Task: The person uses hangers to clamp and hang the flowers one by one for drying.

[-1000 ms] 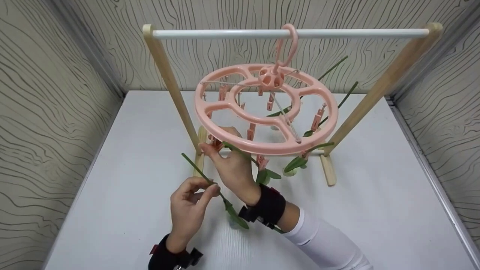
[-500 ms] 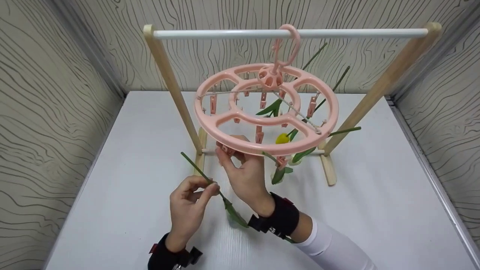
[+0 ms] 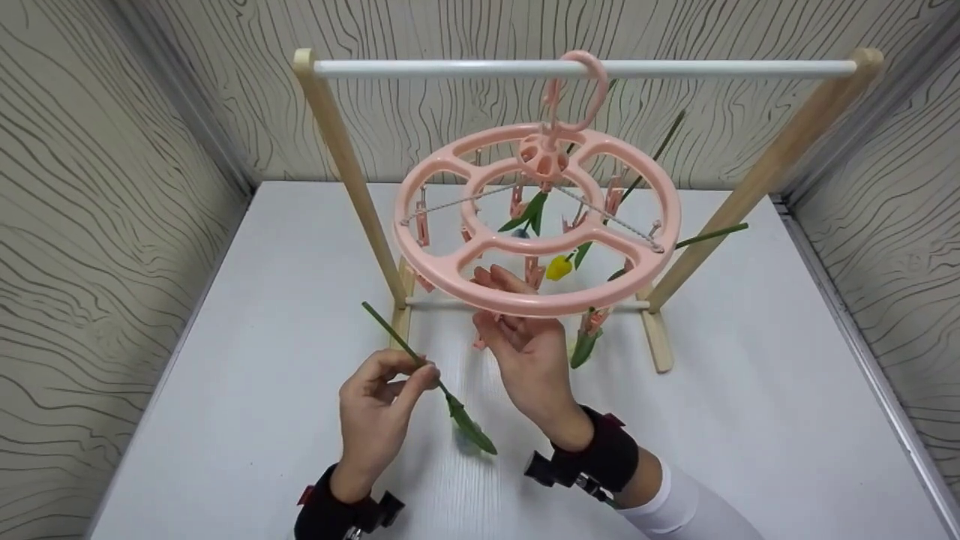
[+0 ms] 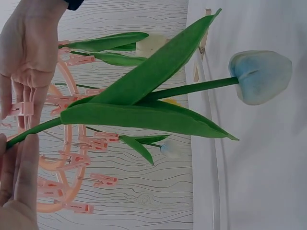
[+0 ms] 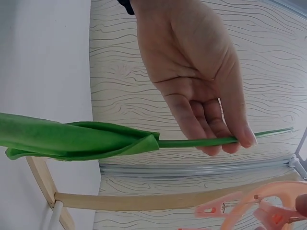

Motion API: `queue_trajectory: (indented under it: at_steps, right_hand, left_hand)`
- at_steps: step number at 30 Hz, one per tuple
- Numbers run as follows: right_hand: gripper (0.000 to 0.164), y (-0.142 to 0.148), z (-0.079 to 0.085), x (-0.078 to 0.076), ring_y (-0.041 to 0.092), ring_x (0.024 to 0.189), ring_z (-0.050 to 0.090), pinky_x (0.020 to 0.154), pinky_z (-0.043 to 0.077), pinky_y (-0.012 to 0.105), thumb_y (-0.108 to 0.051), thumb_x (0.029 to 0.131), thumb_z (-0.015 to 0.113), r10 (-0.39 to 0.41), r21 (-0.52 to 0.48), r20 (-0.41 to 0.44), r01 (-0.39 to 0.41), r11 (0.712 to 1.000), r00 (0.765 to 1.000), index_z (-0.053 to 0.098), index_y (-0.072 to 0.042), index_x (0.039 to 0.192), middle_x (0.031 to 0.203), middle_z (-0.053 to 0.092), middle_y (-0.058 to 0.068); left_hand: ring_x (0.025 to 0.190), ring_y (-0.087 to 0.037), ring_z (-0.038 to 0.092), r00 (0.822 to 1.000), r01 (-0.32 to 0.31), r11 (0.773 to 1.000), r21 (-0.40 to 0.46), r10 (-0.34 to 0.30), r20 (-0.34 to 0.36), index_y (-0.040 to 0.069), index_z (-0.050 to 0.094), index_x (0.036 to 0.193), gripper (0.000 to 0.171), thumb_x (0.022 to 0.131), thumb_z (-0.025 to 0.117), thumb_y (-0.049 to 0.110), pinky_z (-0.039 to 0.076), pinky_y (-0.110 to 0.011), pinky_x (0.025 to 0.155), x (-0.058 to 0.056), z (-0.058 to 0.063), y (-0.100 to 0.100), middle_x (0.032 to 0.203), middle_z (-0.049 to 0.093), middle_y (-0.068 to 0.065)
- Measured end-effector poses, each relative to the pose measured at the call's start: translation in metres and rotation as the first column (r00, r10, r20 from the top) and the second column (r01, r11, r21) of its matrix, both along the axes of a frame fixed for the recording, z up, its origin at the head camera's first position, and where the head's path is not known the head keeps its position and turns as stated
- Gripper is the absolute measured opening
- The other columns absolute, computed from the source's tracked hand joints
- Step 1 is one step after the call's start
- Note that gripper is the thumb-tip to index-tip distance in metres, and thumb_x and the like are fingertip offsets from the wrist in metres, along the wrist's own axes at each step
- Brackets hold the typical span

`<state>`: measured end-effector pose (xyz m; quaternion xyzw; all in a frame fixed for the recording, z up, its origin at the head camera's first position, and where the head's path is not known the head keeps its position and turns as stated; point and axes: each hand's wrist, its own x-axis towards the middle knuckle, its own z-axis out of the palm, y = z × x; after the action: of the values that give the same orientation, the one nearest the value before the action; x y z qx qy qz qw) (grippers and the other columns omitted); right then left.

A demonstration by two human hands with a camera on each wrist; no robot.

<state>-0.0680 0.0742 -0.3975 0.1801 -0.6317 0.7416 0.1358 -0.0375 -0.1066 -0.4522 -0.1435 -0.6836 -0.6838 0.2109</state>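
Between thumb and fingers, my left hand [image 3: 382,420] pinches the green stem of an artificial tulip [image 3: 470,426]. Its pale blue bloom [image 4: 261,76] and long leaves point away from the hand, and the stem's bare end sticks up past the fingers. My right hand [image 3: 536,375] is at the front of a pink round clip hanger [image 3: 540,303], thumb before the rim and fingers behind. A small pink clothespin [image 4: 21,109] shows between its thumb and fingers in the left wrist view. Other tulips hang from the clips, among them a yellow tulip [image 3: 559,268].
The hanger hooks over the white rod [image 3: 450,69] of a stand with wooden legs [image 3: 346,165]. Several stems stick out at the hanger's right and back, one green stem [image 3: 712,235] past the right post. Patterned wall panels [image 3: 225,112] enclose the white table [image 3: 247,360].
The hanger has turned, its front side swinging right with my right hand. The clipped tulips have shifted round, and the yellow one has come into view. My left hand keeps its place.
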Motion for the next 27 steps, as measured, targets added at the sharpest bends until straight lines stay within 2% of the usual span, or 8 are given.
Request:
queue_trajectory:
  at_steps: [6,10,13,18,20,23,27]
  right_hand:
    - [0.052,0.011,0.002,0.004,0.004,0.131,0.065,0.108,0.058,0.023,0.005,0.101,0.065,0.001,0.042,0.09,-0.005,0.999,0.996,0.045,0.016,0.148,0.147,0.057,0.038]
    - [0.05,0.016,0.003,0.005,0.007,0.128,0.068,0.105,0.06,0.023,0.005,0.101,0.065,0.006,0.049,0.109,-0.011,0.999,0.994,0.049,0.015,0.146,0.141,0.063,0.035]
    - [0.048,0.019,0.003,0.005,0.009,0.127,0.07,0.105,0.061,0.026,0.007,0.1,0.065,0.025,0.03,0.092,-0.028,0.999,0.995,0.05,0.017,0.144,0.138,0.068,0.026]
    - [0.045,0.024,0.003,0.004,0.01,0.123,0.072,0.105,0.062,0.031,0.01,0.098,0.065,0.057,0.013,0.043,-0.057,0.998,0.997,0.052,0.018,0.14,0.135,0.073,-0.002]
    - [0.045,0.026,0.004,0.004,0.01,0.122,0.073,0.105,0.061,0.034,0.011,0.098,0.065,0.065,0.02,0.028,-0.065,0.998,0.997,0.052,0.018,0.14,0.135,0.071,-0.008]
    - [0.045,0.029,0.005,0.004,0.01,0.12,0.074,0.104,0.062,0.037,0.011,0.097,0.065,0.073,0.034,0.009,-0.073,0.997,0.997,0.052,0.018,0.14,0.135,0.071,-0.011]
    - [0.046,0.031,0.005,0.004,0.012,0.122,0.073,0.104,0.061,0.04,0.011,0.098,0.063,0.111,0.001,-0.013,-0.111,0.994,0.994,0.047,0.021,0.14,0.137,0.071,-0.01]
  left_hand:
    - [0.082,-0.006,0.077,1.0,0.012,1.0,0.001,-0.012,-0.015,-0.009,0.067,0.097,0.013,0.088,0.074,-0.015,0.068,-0.026,0.068,0.0,0.0,0.0,0.094,0.074,-0.003]
    - [0.081,-0.005,0.077,1.0,0.013,1.0,0.0,-0.013,-0.02,-0.009,0.067,0.098,0.013,0.088,0.075,-0.015,0.068,-0.025,0.068,0.0,0.002,0.0,0.094,0.075,-0.005]
    - [0.081,-0.005,0.076,1.0,0.011,1.0,-0.004,-0.011,-0.025,-0.009,0.067,0.097,0.014,0.088,0.075,-0.015,0.068,-0.024,0.068,-0.001,0.004,0.001,0.093,0.075,-0.005]
    - [0.083,-0.005,0.077,0.998,0.029,1.0,0.004,-0.028,-0.052,-0.009,0.067,0.097,0.014,0.087,0.074,-0.017,0.068,-0.024,0.069,-0.003,0.01,0.001,0.093,0.075,-0.006]
    - [0.083,-0.006,0.077,0.997,0.039,0.999,0.007,-0.039,-0.066,-0.009,0.068,0.097,0.015,0.087,0.074,-0.017,0.068,-0.023,0.068,-0.004,0.013,0.002,0.093,0.075,-0.009]
    - [0.082,-0.006,0.077,0.995,0.047,0.999,0.001,-0.047,-0.083,-0.008,0.068,0.097,0.015,0.087,0.074,-0.017,0.067,-0.023,0.068,-0.006,0.018,0.004,0.091,0.074,-0.016]
    - [0.082,-0.006,0.077,0.994,0.054,0.999,-0.004,-0.054,-0.096,-0.007,0.068,0.097,0.016,0.086,0.075,-0.017,0.067,-0.023,0.068,-0.008,0.024,0.006,0.09,0.073,-0.019]
